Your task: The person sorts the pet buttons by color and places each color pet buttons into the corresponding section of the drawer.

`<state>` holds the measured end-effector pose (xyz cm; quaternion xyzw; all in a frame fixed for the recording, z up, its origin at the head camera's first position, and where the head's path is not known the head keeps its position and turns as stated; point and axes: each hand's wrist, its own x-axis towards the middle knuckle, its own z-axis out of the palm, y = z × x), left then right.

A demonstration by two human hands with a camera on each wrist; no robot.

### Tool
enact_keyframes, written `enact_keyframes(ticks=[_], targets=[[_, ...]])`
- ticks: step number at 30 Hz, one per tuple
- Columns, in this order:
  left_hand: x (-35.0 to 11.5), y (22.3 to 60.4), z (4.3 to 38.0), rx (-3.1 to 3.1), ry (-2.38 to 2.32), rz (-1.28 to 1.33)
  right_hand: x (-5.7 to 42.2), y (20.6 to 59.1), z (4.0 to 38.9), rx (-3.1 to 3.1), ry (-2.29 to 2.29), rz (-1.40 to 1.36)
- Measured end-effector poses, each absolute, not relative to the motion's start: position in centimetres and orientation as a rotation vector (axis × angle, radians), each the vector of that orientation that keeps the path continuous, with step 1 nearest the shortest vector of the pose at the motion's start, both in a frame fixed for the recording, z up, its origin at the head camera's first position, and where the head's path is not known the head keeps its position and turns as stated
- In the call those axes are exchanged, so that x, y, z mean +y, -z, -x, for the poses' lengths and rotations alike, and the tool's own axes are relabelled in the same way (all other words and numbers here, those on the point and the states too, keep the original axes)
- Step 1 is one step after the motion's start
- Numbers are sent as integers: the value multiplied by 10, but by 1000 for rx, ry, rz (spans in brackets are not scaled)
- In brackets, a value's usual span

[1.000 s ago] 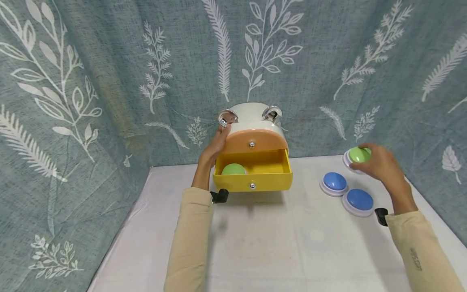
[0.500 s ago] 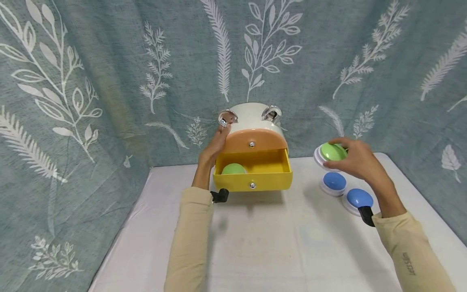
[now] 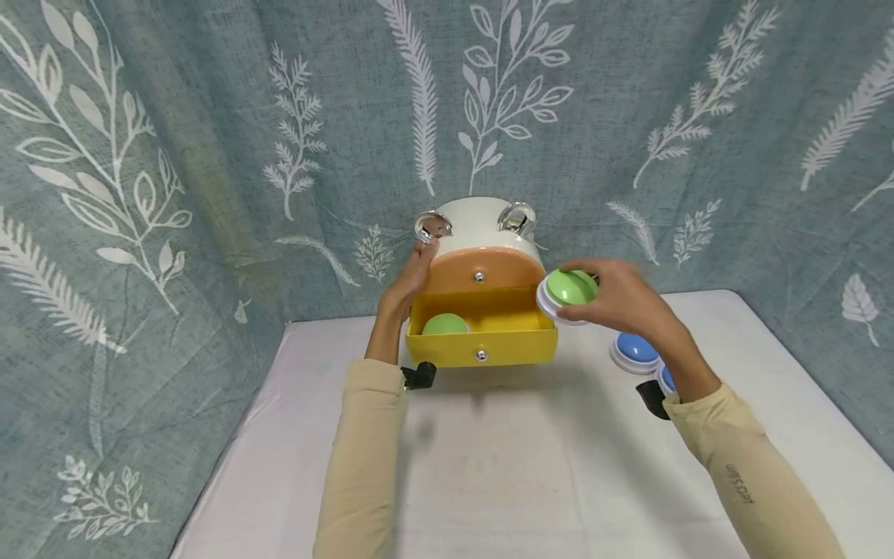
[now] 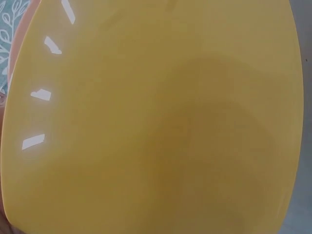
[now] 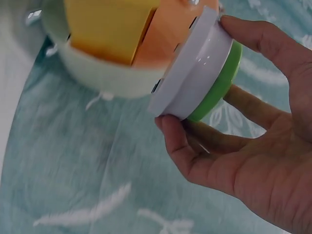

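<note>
A small white cabinet [image 3: 482,221] stands at the back of the table, with an orange upper drawer [image 3: 482,272] closed and a yellow lower drawer [image 3: 489,345] pulled open. One green dome button [image 3: 444,324] lies in the drawer's left end. My right hand [image 3: 621,301] grips a second green button with a white base [image 3: 569,291] just above the drawer's right end. In the right wrist view, thumb and fingers [image 5: 253,161] clasp that button [image 5: 204,73] by its rim. My left hand [image 3: 414,272] rests against the cabinet's left side, fingers up near a chrome ring [image 3: 426,227].
Two blue dome buttons [image 3: 634,349] lie on the white table [image 3: 489,481] behind my right forearm, the nearer one [image 3: 665,378] mostly hidden. Teal leaf-print cloth [image 3: 209,155] walls the back and sides. The yellow drawer [image 4: 156,117] fills the left wrist view.
My right hand lifted the green button from the table's far right and carried it left to the open drawer. The left hand stayed on the cabinet.
</note>
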<state>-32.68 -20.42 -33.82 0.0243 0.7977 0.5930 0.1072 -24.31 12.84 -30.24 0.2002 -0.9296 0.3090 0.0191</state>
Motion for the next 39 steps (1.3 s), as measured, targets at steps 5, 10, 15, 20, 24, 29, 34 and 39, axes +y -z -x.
enact_keyframes(ticks=[5,10,15,20,24,29,34,39], targets=[[-205,339,327,2348,-1748,-51,99,301,254,-2874,-930,-729],[-204,338,327,2355,-1750,-49,77,305,263,-2875,-883,-823],[-203,337,325,2346,-1759,-70,64,310,269,-2914,-804,-855],[-204,340,327,2335,-1770,-78,54,318,278,-2979,-705,-964],[-203,338,331,2340,-1778,-67,44,322,284,-3083,-553,-1056],[-202,339,330,2337,-1803,-73,34,321,288,-3249,-401,-1045],[-202,339,327,2347,-1792,-71,29,318,292,-3354,-314,-988],[-204,340,326,2340,-1791,-74,30,317,291,-3369,-300,-1023]])
